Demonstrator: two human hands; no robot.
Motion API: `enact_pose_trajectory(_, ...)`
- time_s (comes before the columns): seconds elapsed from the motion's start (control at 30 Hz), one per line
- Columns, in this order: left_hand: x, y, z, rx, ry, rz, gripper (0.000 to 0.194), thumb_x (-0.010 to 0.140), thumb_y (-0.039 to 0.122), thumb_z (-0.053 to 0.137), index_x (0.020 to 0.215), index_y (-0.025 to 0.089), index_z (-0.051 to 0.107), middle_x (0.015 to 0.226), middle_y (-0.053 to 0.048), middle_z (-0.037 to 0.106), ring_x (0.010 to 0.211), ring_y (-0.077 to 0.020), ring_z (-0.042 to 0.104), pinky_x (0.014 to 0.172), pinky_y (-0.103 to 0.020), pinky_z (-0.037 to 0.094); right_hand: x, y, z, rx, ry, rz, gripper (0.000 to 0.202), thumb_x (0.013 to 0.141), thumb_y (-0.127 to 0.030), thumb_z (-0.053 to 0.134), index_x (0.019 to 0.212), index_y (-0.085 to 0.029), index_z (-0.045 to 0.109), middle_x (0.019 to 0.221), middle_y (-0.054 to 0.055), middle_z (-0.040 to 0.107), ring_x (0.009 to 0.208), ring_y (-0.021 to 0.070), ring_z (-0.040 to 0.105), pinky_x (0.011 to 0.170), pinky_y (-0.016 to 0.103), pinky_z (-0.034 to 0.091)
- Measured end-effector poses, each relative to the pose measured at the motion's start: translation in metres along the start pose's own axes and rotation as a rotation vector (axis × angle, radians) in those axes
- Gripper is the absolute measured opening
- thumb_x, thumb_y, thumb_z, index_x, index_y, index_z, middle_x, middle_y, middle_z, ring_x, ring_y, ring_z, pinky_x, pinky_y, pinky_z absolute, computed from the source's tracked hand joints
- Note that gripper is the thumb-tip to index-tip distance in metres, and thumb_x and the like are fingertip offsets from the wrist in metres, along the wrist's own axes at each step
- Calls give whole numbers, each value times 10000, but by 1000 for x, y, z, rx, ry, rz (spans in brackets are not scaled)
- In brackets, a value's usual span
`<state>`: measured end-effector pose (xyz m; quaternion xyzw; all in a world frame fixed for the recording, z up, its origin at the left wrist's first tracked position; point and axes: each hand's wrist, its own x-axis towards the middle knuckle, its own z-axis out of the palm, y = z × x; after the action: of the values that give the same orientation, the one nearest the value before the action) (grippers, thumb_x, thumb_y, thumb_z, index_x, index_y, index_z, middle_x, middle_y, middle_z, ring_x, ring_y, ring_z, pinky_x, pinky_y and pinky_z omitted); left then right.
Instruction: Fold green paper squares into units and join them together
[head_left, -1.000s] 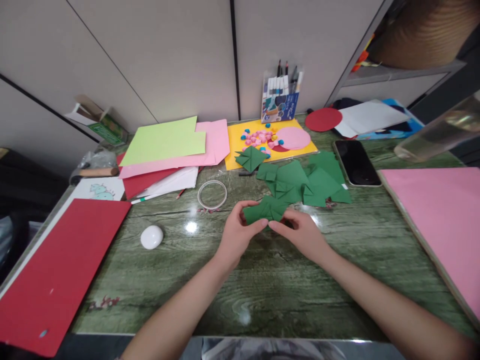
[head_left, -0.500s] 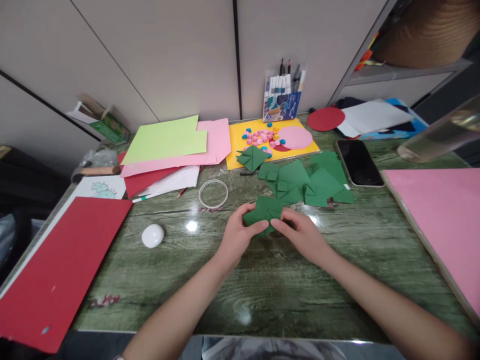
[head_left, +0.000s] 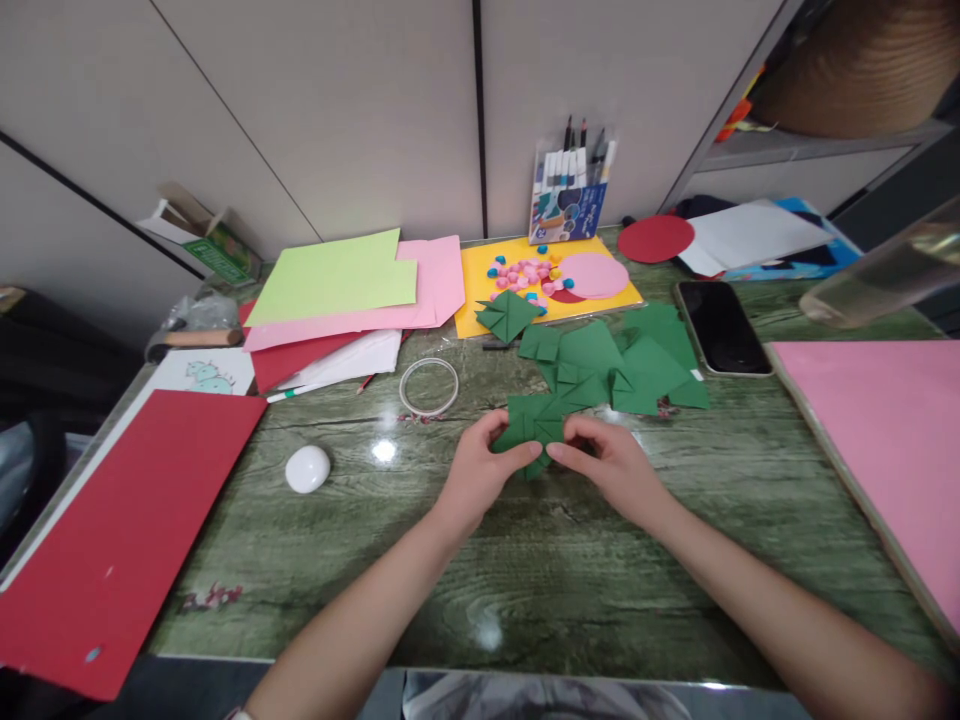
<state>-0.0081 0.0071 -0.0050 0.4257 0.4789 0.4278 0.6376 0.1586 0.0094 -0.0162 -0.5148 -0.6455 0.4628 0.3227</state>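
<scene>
Between my hands is a piece of folded green paper (head_left: 531,425), with creased flaps showing on its upper face. My left hand (head_left: 486,462) pinches its left side, thumb on top and fingers behind. On the other side my right hand (head_left: 604,462) grips the right edge, its thumb tip close to the left thumb. Just beyond lie several green paper pieces (head_left: 589,355), some of them folded. A green folded paper shape (head_left: 508,316) rests partly on the yellow sheet (head_left: 471,310).
Small pink and blue balls (head_left: 529,272) lie on the yellow sheet near a pack of markers (head_left: 574,195). A phone (head_left: 724,328) is at right, beside a pink board (head_left: 877,440). Leftward are a tape roll (head_left: 428,387), a white rounded object (head_left: 307,469) and red card (head_left: 127,530).
The folded green paper has shifted in my fingers and its flaps now face the camera more squarely. Both hands stay in about the same place.
</scene>
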Motion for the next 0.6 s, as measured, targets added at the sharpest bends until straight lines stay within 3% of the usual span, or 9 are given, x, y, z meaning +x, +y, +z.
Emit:
enact_pose_trajectory(0.2,1,-3,-2,4,-9,7,250,651,226,704,867,146,604,830,-29,630,766,-157,565,704,-261,440,-1,1,2,3,-46,15,313,814,-349,529,591,-199,368,579,-51,327,575,117,335,533,243,249)
enact_pose_trajectory(0.43,1,-2,-1,54,-29,19,174,665,181,665,824,148,604,812,-18,610,773,-157,547,700,-256,429,-2,2,1,-65,59,-75,329,828,-332,515,588,-201,331,601,-44,332,598,125,345,557,251,254)
enact_pose_trajectory(0.6,2,-2,-2,25,-39,8,155,660,166,661,797,151,591,802,-12,609,774,-150,546,706,-251,428,1,5,1,-8,-21,-1,336,821,-342,512,576,-204,328,573,-50,303,570,120,329,529,246,249)
